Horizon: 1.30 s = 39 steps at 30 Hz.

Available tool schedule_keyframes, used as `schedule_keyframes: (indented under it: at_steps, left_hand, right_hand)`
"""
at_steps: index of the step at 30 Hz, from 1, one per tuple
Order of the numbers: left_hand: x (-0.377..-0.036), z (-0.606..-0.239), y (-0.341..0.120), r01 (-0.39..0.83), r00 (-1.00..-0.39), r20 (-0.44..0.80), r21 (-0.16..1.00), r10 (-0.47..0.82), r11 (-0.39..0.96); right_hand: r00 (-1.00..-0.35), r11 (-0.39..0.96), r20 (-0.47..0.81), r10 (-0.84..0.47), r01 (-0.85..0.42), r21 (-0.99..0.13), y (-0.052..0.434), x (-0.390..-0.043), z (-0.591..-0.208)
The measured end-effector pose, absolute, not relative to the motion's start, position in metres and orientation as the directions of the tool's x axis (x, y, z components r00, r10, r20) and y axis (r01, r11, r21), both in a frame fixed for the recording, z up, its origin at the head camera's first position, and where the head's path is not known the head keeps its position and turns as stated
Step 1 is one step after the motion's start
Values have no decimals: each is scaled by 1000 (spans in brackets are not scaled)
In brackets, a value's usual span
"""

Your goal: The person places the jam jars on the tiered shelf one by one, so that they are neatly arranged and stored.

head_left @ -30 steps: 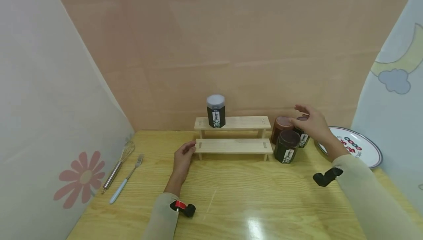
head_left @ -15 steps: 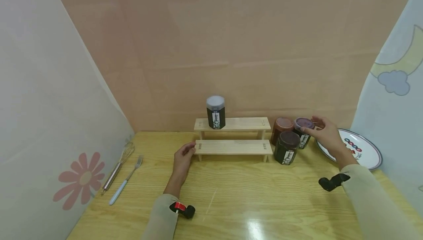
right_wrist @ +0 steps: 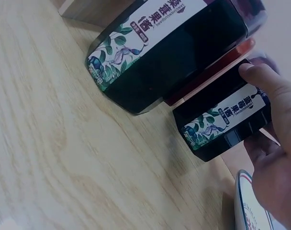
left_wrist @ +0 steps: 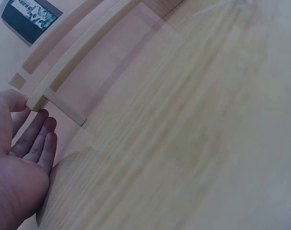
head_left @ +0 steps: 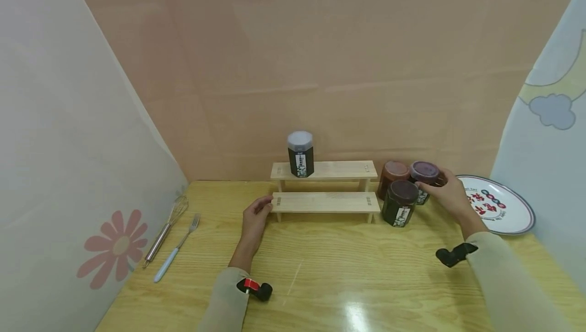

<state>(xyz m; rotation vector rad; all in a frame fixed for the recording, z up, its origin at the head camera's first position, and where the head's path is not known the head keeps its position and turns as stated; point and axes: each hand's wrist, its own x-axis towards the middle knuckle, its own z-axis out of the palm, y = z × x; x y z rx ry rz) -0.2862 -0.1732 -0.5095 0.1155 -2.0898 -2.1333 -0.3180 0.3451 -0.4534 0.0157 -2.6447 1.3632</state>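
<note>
On the wooden table (head_left: 320,266), against the back wall: one two-step wooden rack (head_left: 325,202), unpainted, standing square to the wall. Upper step holds one dark jar with a pale grey lid (head_left: 300,153), upright, toward the left end. Lower step bare. Left hand (head_left: 254,217): fingers straight and relaxed, fingertips touching the left end of the lower step, gripping nothing; the wrist view shows the thumb at the corner of the board. Right of the rack, on the table, a close cluster of three dark jars, all upright: a brown-lidded jar (head_left: 392,174) at the back just beside the rack, a larger dark-lidded jar (head_left: 400,202) in front, and a purple-lidded jar (head_left: 423,180) at the right of the group. Right hand (head_left: 450,195): grasping the purple-lidded jar, thumb and fingers curled round its side; the jar stands on the table, touching or just beside its neighbours. Labels on the jars white with leaf print. Further right, near the curtain: one white plate with red and green pattern (head_left: 508,215), lying flat. Far left of the table: one metal whisk (head_left: 166,228) and one fork with a light blue handle (head_left: 176,253), side by side, well apart from the rack.
</note>
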Motion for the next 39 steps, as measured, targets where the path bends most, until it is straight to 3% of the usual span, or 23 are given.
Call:
schedule_keyframes:
  at_steps: [19, 39]
  left_hand:
    - [-286, -508, -170, 64, -984, 59, 998, -166, -25]
    - [-286, -509, -171, 62, -983, 58, 998, -172, -18]
  right_hand:
    - [-970, 606, 202, 135, -81, -791, 348, -310, -448]
    - [-970, 589, 199, 140, -80, -804, 352, -291, -404]
